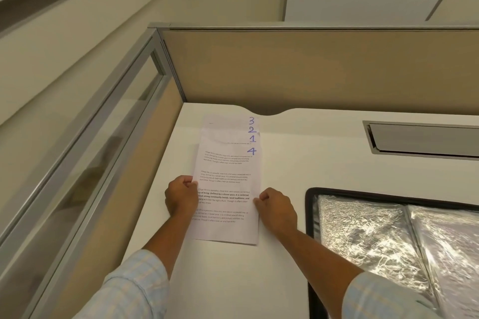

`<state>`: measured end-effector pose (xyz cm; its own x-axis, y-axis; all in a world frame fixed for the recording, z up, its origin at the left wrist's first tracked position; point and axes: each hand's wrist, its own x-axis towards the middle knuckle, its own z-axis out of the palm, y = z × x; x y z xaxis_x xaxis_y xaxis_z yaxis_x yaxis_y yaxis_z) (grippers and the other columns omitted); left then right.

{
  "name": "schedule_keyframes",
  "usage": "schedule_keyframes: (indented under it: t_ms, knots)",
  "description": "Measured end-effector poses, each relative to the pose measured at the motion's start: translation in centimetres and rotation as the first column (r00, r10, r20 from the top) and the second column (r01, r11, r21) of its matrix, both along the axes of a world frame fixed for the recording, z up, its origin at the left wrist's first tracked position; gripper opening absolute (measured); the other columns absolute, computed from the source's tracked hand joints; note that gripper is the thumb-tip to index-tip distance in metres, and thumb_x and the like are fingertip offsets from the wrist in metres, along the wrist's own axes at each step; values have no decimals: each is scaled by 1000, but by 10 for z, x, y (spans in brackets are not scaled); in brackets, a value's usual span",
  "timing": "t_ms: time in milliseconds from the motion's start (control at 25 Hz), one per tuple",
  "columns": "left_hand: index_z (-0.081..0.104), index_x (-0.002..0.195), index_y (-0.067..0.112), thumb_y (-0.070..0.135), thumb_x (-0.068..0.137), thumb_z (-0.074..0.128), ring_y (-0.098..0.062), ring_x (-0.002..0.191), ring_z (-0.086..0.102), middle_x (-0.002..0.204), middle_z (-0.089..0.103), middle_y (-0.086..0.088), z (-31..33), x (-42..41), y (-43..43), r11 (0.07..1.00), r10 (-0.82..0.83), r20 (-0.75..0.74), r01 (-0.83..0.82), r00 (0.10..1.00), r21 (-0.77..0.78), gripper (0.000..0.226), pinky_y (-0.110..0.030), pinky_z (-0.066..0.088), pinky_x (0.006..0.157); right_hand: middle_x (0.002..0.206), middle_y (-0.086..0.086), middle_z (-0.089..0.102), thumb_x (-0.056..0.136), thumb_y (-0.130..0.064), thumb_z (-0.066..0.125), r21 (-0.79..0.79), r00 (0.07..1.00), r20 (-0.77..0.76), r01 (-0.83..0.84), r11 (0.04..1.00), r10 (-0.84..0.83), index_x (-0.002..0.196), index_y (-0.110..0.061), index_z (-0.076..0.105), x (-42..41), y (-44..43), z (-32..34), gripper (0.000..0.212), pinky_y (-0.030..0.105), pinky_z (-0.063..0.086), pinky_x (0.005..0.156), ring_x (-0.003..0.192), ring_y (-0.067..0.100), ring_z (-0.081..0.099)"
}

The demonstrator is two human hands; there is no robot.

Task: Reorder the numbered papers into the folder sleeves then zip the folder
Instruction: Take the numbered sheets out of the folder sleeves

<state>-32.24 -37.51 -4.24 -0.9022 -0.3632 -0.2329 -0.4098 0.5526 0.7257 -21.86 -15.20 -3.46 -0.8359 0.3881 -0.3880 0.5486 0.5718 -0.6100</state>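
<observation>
The stack of papers (228,181) lies flat on the white desk (220,280), left of centre in the frame, with its far end close to the beige partition (311,67). It consists of four white sheets, staggered so that the upper right corner of each one shows. Each corner carries one handwritten blue numeral; from the top of the frame downward they read 3, 2, 1, 4. Sheet 4 lies uppermost and shows four blocks of small printed text, the third partly in bold. Two hands are in view. The left hand (181,197) is at the left edge of the stack, fingers curled, thumb pressed onto the paper, pinching that edge. The right hand (276,208) is at the right edge, fingers likewise curled, pinching the paper between thumb and forefinger. One folder (309,215) lies open at the lower right of the frame, apart from the stack; it has a black border and two crinkled, glossy sleeve panels (363,235) side by side. One recessed grey hatch (425,140) sits in the desk at the right edge.
</observation>
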Motion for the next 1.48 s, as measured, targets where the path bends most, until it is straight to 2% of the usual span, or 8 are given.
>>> schedule_keyframes:
  t_ms: [120, 280, 440, 520, 680, 800, 1160, 1480]
  knots:
    - [73, 100, 21, 19, 92, 74, -24, 87, 71, 89, 73, 6, -2, -3, -2, 1000, -3, -7, 3, 1000, 6, 8, -45, 62, 89, 94, -9, 66, 102, -43, 58, -25, 1000, -28, 8, 1000, -9, 103, -25, 60, 5, 3, 0, 19, 27, 43, 64, 83, 11, 62]
    - [69, 121, 16, 24, 91, 76, -29, 106, 69, 117, 71, -7, 0, -3, -7, 999, -36, 40, 36, 999, -1, 32, -48, 57, 98, 98, -5, 64, 103, -36, 60, -59, 993, -117, -41, 997, 33, 118, -15, 62, 16, 10, -2, 26, 23, 40, 68, 89, 13, 60]
    - [63, 133, 19, 37, 95, 72, -33, 123, 55, 133, 61, -9, 6, 12, 1, 918, -211, 47, 214, 976, -335, 44, -52, 45, 107, 114, -3, 61, 104, -34, 59, -34, 979, -154, -141, 989, 134, 135, -14, 57, 30, 15, 0, 38, 24, 44, 87, 104, 13, 58]
    - [62, 135, 20, 37, 95, 71, -33, 128, 50, 137, 59, -9, 11, 27, 11, 884, -274, 17, 259, 962, -390, 44, -52, 39, 110, 133, 1, 58, 104, -35, 57, 34, 962, -189, -194, 980, 197, 144, -15, 52, 43, 19, 2, 45, 28, 45, 101, 121, 17, 57]
    - [59, 139, 18, 35, 96, 72, -30, 133, 48, 142, 58, -7, 16, 62, 39, 850, -419, -50, 372, 907, -374, 48, -49, 38, 115, 149, 4, 50, 104, -35, 56, 232, 931, -241, -220, 947, 275, 151, -14, 47, 77, 38, 6, 53, 40, 42, 113, 137, 24, 50]
    - [56, 142, 17, 36, 96, 71, -27, 139, 44, 147, 55, -5, 15, 92, 64, 807, -511, -59, 454, 858, -378, 51, -47, 34, 117, 161, 2, 40, 104, -39, 53, 330, 932, -235, -190, 925, 275, 158, -15, 39, 103, 57, 6, 60, 36, 32, 119, 149, 21, 38]
    - [41, 156, 24, 47, 104, 55, -20, 154, 27, 164, 37, 1, 19, 171, 140, 689, -676, -28, 618, 736, -379, 58, -39, 21, 128, 171, 8, 23, 102, -46, 50, 443, 964, -173, -107, 890, 202, 164, -14, 24, 188, 110, -2, 75, 41, 18, 126, 158, 25, 22]
    - [42, 156, 18, 39, 103, 57, -23, 152, 30, 161, 39, -3, 26, 235, 209, 554, -812, -73, 727, 579, -405, 59, -37, 17, 125, 172, 7, 17, 102, -56, 41, 451, 991, -94, -38, 892, 90, 165, -16, 18, 267, 174, -5, 78, 47, 25, 127, 157, 25, 22]
